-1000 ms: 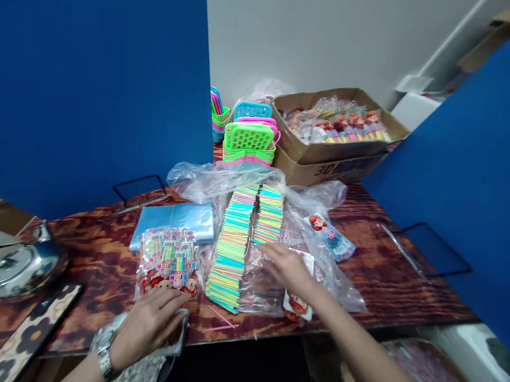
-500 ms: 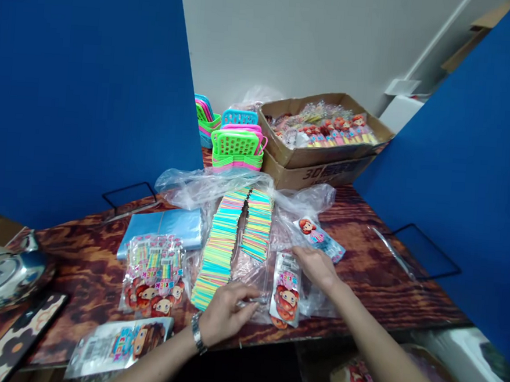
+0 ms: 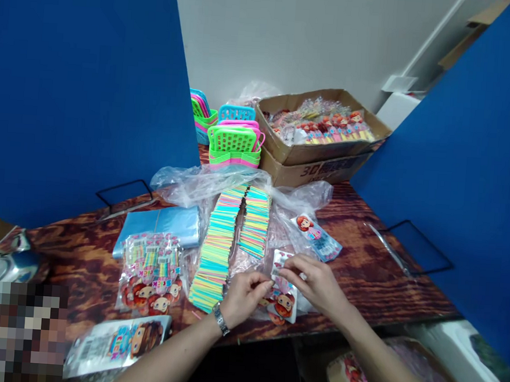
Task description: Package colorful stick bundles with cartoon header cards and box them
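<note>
Low over the counter (image 3: 384, 281), we hold both forearms stretched forward and angled inward, so that our hands meet near the front edge. Our left hand (image 3: 243, 296) comes in from the left, its back turned up, with a silver watch (image 3: 221, 319) at the wrist. Its thumb and forefinger are drawn together beside the printed packets (image 3: 284, 305), though we cannot tell whether that grip pinches anything thin. Our right hand (image 3: 321, 286) reaches over from the right with bent wrist and curled fingers, the thumb and forefinger pointing left above the packets' upper part. We cannot tell whether this grip closes on anything either.

The packets lie on clear plastic (image 3: 181, 184) before us, partly covered by our right hand. Left of them run a long row of coloured sticks (image 3: 216, 241) and a shorter row (image 3: 255, 223). Another packet (image 3: 319, 237) lies slanted beyond our right hand. Further left, a heap of filled packets (image 3: 150, 277) overlaps some blue bags (image 3: 172, 223), well apart from our fingers.
</note>
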`<state>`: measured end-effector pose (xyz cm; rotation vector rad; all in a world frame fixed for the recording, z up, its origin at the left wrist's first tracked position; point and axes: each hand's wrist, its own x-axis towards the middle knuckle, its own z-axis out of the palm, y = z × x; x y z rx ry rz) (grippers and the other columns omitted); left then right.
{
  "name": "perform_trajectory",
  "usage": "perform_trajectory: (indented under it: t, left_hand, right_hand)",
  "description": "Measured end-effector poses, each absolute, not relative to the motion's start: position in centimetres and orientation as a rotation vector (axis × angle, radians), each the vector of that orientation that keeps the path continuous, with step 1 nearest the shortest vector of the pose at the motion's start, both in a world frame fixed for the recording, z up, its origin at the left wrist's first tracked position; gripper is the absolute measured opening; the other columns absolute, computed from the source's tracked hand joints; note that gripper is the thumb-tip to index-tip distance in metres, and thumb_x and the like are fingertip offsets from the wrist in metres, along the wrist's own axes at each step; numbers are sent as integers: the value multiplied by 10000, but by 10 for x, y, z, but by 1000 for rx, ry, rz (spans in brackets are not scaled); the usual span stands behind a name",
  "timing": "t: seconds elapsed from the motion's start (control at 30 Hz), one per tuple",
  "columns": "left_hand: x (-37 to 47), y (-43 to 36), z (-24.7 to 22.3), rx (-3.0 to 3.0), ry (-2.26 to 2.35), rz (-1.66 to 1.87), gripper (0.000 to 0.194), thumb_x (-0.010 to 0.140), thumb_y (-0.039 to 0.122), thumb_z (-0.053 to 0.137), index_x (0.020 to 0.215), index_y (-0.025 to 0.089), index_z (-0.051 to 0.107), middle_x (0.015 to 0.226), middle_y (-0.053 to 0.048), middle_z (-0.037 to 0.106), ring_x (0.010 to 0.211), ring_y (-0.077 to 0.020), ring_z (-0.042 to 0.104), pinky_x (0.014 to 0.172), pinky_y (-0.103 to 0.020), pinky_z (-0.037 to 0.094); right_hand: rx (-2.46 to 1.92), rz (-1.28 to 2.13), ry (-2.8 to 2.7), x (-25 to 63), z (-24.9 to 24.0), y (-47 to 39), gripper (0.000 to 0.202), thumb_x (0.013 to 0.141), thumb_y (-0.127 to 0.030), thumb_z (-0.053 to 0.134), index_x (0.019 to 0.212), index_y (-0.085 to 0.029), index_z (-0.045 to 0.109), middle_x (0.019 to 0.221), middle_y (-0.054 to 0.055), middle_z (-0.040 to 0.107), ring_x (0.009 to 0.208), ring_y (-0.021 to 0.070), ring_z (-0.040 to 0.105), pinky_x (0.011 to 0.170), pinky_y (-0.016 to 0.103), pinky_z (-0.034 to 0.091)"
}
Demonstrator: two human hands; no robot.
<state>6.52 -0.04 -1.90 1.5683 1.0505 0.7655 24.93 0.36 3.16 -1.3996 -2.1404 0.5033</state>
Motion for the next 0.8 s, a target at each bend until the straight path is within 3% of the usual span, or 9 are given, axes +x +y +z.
perform_trajectory:
  t: [0.13,0.27,0.33,0.47,0.63,0.8]
  left_hand:
    - [43,-8,-25,1539,1095,757,240,765,350,621,667,134,652,628,-36,674,588,-142,589,568,-228,429]
    - [23,-17,-32,1422,1215,850,298,665,378,714,588,142,549,570,-12,619,528,-117,539,516,-210,399]
    - [16,-23,-33,1389,1222,867,306,662,374,716,590,147,524,565,-2,594,527,-109,522,517,-208,396]
    - [7,-35,-28,1313,1196,852,290,677,357,698,598,152,509,560,-1,581,527,-107,511,520,-214,396]
    - [1,-43,-28,1238,1167,846,290,679,353,692,597,155,497,559,5,574,520,-100,489,514,-210,382]
    - [0,-46,-33,1241,1144,840,271,683,335,688,607,153,503,576,4,564,546,-101,482,537,-209,379]
  right_hand:
    - [-1306,687,-2189,234,28,3,240,893,-329,450,781,-191,612,718,24,640,685,132,589,639,229,434]
    - [-1230,912,-2228,221,3,22,300,935,-305,337,1013,-188,602,872,36,672,785,138,624,699,244,484]
    - [-1420,662,-2286,213,-17,37,326,940,-275,303,1142,-183,541,969,54,657,872,159,613,757,283,490]
    - [-1778,115,-2430,195,-48,64,402,851,-271,499,1229,-134,476,1159,140,560,1037,254,519,853,362,446]
    - [-1888,-11,-2443,190,-58,80,364,879,-256,439,1210,-106,469,1098,169,549,991,268,493,829,388,412]
    - [-1871,-72,-2560,192,-61,80,262,892,-239,422,1132,-194,517,1057,111,559,969,247,488,786,352,391]
